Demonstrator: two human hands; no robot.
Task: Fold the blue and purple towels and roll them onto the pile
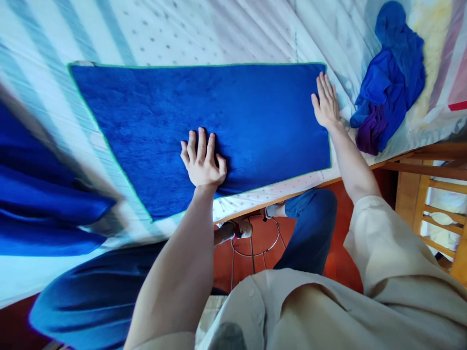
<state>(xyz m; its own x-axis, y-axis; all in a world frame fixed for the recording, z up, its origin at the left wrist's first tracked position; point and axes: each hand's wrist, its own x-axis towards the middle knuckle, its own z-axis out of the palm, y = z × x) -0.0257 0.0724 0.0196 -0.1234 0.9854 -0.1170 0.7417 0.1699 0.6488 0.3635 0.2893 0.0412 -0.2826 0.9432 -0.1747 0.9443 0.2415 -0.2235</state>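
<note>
A blue towel [262, 112] with a thin green edge lies spread out on the cloth-covered table. My left hand [203, 163] rests on the towel near its front edge, fingers apart and pressing down on the fabric. Small wrinkles show around that palm. Toward the towel's right edge, my right hand [326, 102] lies flat with its fingers stretched out near the far right corner. Neither hand grips anything. A small pale tag sits at the far left corner.
Crumpled blue and purple cloths [390, 82] lie to the right. More blue fabric [36, 194] is heaped at the left. The patterned tablecloth [175, 29] covers the table. Below the front edge are a wire-framed stool [251, 248] and my legs; a wooden chair [438, 209] stands at right.
</note>
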